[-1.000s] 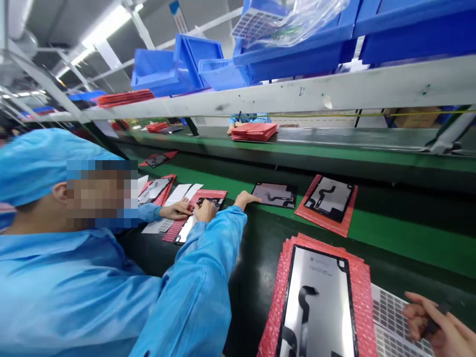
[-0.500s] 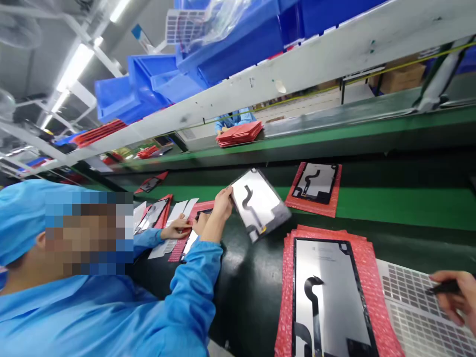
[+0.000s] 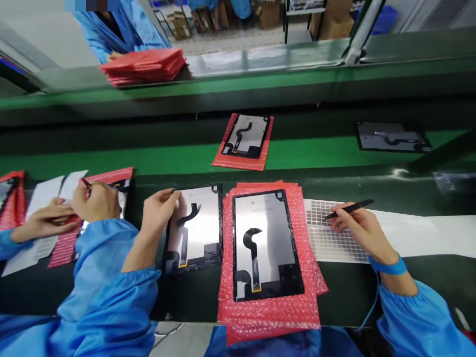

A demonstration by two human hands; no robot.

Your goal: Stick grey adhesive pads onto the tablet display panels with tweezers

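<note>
My left hand grips the upper left edge of a tablet display panel, its pale back up with a dark curved flex cable. This panel rests on the dark work surface, or just above it; I cannot tell which. Close by on the right, a second display panel lies on a stack of red bubble-wrap bags. My right hand holds slim black tweezers, the tip over a white sheet of small grey stickers.
A co-worker's hands work at the left, beside white sheets and red bags. On the green strip lie a panel on a red bag and a dark panel. Red bags are piled on the far ledge, with a person behind.
My view has swung right and down. The panel in my left hand has come down from a raised, tilted position to beside the bag stack. My right hand stays at the sticker sheet.
</note>
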